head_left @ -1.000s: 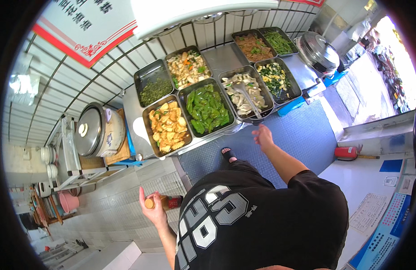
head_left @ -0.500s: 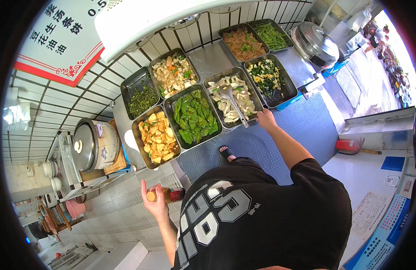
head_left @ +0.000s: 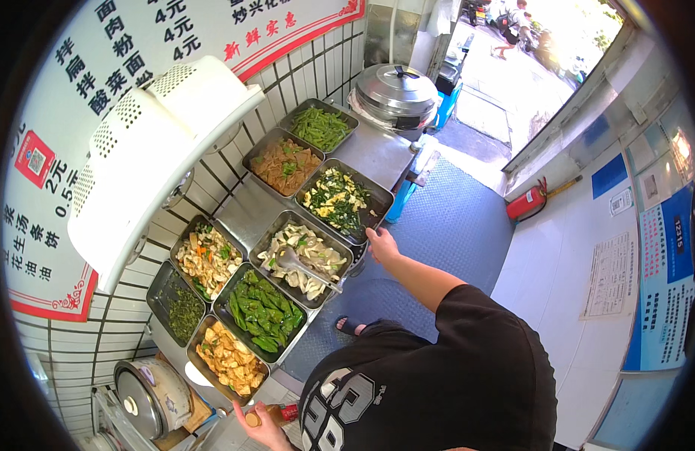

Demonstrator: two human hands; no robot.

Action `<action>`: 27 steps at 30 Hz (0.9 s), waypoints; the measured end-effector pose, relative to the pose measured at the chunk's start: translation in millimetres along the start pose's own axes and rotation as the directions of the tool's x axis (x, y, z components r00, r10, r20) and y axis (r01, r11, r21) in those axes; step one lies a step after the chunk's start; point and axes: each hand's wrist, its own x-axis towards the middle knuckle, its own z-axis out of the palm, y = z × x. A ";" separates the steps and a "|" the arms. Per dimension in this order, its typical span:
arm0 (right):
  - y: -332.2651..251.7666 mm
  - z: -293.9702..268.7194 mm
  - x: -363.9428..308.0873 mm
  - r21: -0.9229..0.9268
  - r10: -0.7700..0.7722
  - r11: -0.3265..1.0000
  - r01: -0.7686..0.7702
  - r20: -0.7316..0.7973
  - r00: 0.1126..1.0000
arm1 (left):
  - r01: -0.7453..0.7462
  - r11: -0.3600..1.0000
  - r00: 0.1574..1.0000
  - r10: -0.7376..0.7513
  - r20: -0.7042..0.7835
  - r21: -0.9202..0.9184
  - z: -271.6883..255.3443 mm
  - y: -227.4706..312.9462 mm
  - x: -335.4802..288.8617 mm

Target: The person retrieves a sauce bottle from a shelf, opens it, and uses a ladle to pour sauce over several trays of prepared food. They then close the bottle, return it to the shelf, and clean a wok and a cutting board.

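Head view, looking down: a person in a black T-shirt w/ white print stands at a food counter (head_left: 377,154) set against a white-tiled wall. The right hand (head_left: 381,244) is stretched fwd, fingers resting on the near edge of a steel tray of yellow-and-green veg (head_left: 336,201), just beside the tray of pale sliced veg (head_left: 302,259) in which a metal serving spoon (head_left: 306,267) lies; the hand is loosely open, clamped on nothing. The left hand (head_left: 263,430), low at the frame's bottom edge, is closed around a small round brownish item (head_left: 252,419); what it is can't be told.

Other trays run in two rows: green beans (head_left: 321,128), brown strips (head_left: 283,164), mixed pale veg w/ carrot (head_left: 208,259), green peppers (head_left: 261,310), tofu pieces (head_left: 229,359), dark greens (head_left: 183,316). A big lidded steel pot (head_left: 396,94) sits at the counter's far end, a rice cooker (head_left: 148,395) at the near-left end. A white perforated fan housing (head_left: 148,154) hangs above the trays. A red fire extinguisher (head_left: 532,199) lies by the right wall, on blue matting (head_left: 456,225).
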 end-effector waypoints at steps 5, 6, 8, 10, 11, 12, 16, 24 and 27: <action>7.2 1.4 17.4 -0.298 -0.169 0.948 0.110 -0.180 0.969 | -0.024 0.998 1.000 0.023 -0.003 -0.050 11.9 6.3 15.4; 10.8 2.9 14.8 -0.288 -0.170 0.950 0.123 -0.143 0.975 | -0.019 1.000 1.000 0.019 0.006 -0.021 11.5 8.2 16.1; 17.6 5.3 11.1 -0.298 -0.256 0.929 0.218 -0.094 0.962 | -0.012 1.000 1.000 0.013 0.027 -0.016 9.4 11.4 15.6; 23.3 6.1 13.6 -0.213 -0.242 0.952 0.222 -0.075 0.967 | -0.025 1.000 0.999 0.025 0.036 0.000 8.9 14.0 15.9; 25.1 5.7 18.8 -0.135 -0.150 0.981 0.141 -0.064 0.987 | -0.059 0.998 0.996 0.060 0.066 -0.028 7.9 15.3 15.1; 27.9 5.5 23.6 -0.144 -0.170 0.976 0.161 -0.058 0.984 | -0.037 0.999 0.998 0.038 0.052 -0.018 8.7 16.0 15.5; 42.3 1.7 39.0 -0.103 -0.163 0.983 0.153 -0.094 0.982 | -0.019 0.999 0.999 0.020 0.035 -0.027 6.9 19.0 12.5; 120.4 -6.1 -16.2 -0.629 -0.040 0.767 0.129 0.154 0.987 | 0.010 1.000 0.998 -0.011 -0.067 -0.017 -3.8 21.8 -3.3; 142.7 4.7 -35.1 -0.799 0.472 0.582 0.152 0.484 0.737 | 0.021 0.999 0.990 -0.026 -0.136 -0.038 -7.1 18.9 -18.2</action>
